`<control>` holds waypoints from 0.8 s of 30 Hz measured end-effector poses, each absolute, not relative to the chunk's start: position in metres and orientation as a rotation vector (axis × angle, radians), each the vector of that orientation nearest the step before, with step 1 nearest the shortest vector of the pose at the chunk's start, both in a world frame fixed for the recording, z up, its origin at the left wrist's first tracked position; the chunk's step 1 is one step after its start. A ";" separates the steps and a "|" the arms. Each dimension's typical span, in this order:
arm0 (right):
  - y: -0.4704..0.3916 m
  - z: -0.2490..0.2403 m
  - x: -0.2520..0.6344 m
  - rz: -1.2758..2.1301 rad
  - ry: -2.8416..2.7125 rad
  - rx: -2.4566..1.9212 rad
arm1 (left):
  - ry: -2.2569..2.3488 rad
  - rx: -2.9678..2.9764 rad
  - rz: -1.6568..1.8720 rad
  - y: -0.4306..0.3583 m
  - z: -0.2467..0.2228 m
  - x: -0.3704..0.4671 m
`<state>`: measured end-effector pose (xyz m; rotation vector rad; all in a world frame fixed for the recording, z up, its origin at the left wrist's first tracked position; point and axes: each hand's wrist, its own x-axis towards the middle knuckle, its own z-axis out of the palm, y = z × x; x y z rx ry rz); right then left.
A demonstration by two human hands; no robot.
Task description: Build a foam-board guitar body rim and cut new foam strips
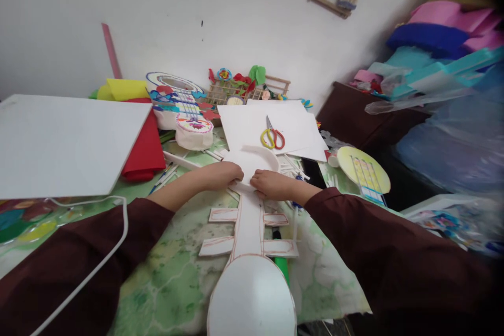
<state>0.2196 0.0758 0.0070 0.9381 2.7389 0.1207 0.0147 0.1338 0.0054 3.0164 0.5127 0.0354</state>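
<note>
A white cutout (pixel 252 294) shaped like a stringed instrument lies on the table, its round body near me and its neck pointing away. Two pairs of short pegs stick out from the neck, and brownish lines run along its edges. At the far end of the neck, my left hand (pixel 226 174) and my right hand (pixel 272 185) are closed close together on a narrow white strip (pixel 272 157). The strip curves round beyond my right hand; a straight white length (pixel 179 160) shows left of my left hand. My fingers partly hide where strip and cutout meet.
Scissors (pixel 272 138) lie on white sheets (pixel 236 121) behind my hands. A large white board (pixel 66 142) and red material (pixel 145 152) are at left. Decorated instrument models (pixel 192 128) stand at the back. A white cord (pixel 125 220) crosses my left sleeve.
</note>
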 end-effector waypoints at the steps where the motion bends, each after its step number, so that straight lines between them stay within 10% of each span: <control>1: 0.076 0.007 0.220 0.116 2.738 0.941 | 0.520 3.010 0.038 0.133 0.005 0.015; 24: 0.073 0.009 0.218 0.117 2.731 0.989 | 0.537 2.961 0.047 0.137 -0.001 0.014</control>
